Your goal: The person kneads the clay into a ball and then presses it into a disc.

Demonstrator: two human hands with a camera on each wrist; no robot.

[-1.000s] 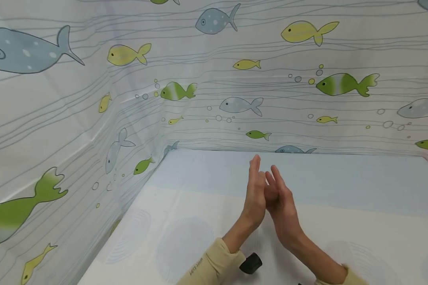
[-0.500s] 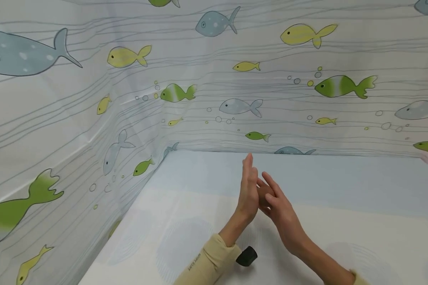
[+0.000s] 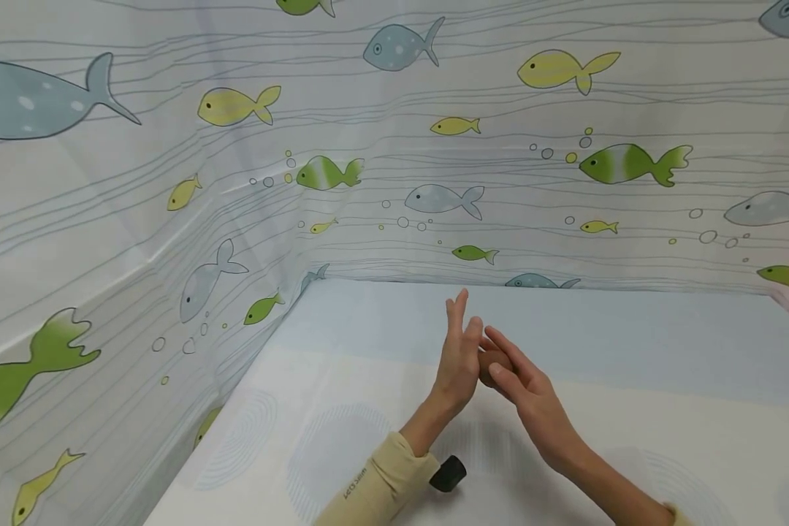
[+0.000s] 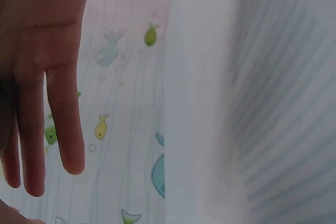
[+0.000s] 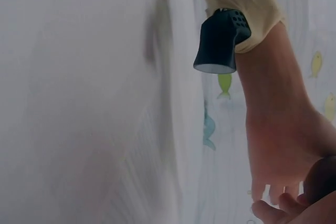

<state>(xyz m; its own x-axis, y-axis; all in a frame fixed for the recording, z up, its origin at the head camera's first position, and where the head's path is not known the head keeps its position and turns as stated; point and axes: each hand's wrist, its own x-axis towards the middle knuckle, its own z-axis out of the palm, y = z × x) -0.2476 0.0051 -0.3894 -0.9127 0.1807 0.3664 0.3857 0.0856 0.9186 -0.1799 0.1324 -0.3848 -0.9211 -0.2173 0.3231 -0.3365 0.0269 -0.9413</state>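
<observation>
A brown ball (image 3: 493, 365), smooth and rounded, is between the two hands in the head view; it looks like a lump of clay, but I cannot tell for sure. My right hand (image 3: 542, 409) holds it between thumb and fingers. My left hand (image 3: 459, 365) stands upright with fingers straight, its palm against or very near the ball. In the left wrist view the left palm (image 4: 44, 51) hangs with fingers extended, and the ball is a dark patch at the edge. The right wrist view shows the ball (image 5: 321, 179) dark and partly cut off beside the left hand (image 5: 286, 140).
Both hands are above a table (image 3: 342, 380) with a white and pale blue cover. A curtain (image 3: 368, 109) printed with fish stands behind it and along the left. A black wrist camera (image 3: 448, 473) sits at the left sleeve (image 3: 381, 482).
The hands were pressed nearly palm to palm one second ago. The right hand has since turned and drawn its fingers and thumb round the ball, which shows more now. Both hands shifted slightly.
</observation>
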